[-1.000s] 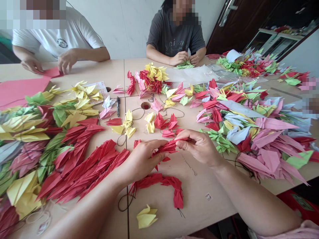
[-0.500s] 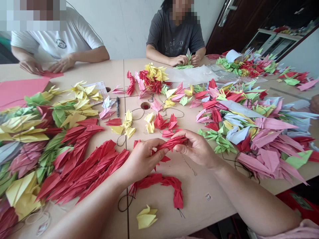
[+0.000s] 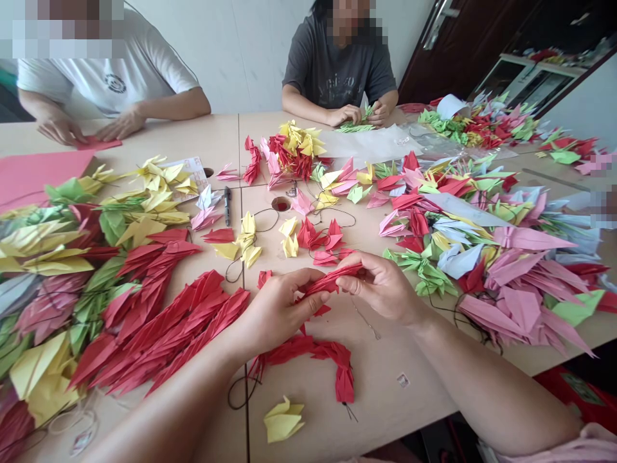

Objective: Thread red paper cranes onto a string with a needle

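Observation:
Between my two hands, above the table, is a bundle of red folded paper cranes (image 3: 332, 280). My left hand (image 3: 284, 302) is closed on its left end, thumb along the near side. My right hand (image 3: 380, 286) pinches the other end between thumb and fingers. A thin string with a looped end hangs below my right hand. Beneath my hands, a curved string of red paper cranes (image 3: 308, 350) lies on the table with black cord at both ends. A single yellow paper crane (image 3: 284, 421) sits nearer to me.
Heaps of colourful paper cranes lie left (image 3: 168, 321) and right (image 3: 520, 257). Across the table, one person handles red paper (image 3: 101, 143), another a green string of cranes (image 3: 359, 125). A black pen (image 3: 227, 206) and a round table hole (image 3: 281, 204) are beyond my hands.
My right fingers have shifted slightly along the red bundle, and my left thumb has slid a little to the right. At the far right edge, another person's hand has come further into view.

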Action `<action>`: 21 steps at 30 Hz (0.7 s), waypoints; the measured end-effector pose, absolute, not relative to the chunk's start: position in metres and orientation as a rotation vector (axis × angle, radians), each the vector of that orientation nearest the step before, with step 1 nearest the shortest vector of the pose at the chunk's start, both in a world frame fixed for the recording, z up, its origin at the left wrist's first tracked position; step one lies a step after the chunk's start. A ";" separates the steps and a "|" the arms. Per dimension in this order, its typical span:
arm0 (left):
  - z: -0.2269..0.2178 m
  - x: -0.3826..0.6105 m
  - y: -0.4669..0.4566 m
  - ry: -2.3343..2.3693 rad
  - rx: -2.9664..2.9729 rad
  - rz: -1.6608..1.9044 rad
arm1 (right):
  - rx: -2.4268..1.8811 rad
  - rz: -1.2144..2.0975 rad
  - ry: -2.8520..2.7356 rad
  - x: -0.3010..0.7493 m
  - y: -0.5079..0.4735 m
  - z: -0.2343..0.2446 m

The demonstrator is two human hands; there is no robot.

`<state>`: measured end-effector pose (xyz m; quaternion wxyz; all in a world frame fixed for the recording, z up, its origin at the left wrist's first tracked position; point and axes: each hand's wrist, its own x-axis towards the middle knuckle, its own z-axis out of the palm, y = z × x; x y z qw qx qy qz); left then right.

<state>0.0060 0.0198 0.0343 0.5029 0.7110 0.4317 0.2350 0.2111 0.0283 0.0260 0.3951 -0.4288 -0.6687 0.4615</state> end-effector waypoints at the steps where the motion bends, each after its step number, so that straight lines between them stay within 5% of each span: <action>1: 0.033 0.005 0.020 1.026 1.690 0.568 | -1.082 1.172 -1.681 0.211 0.029 0.026; 21: 0.014 0.007 0.031 0.936 1.538 0.697 | -1.151 1.118 -1.633 0.229 0.043 0.025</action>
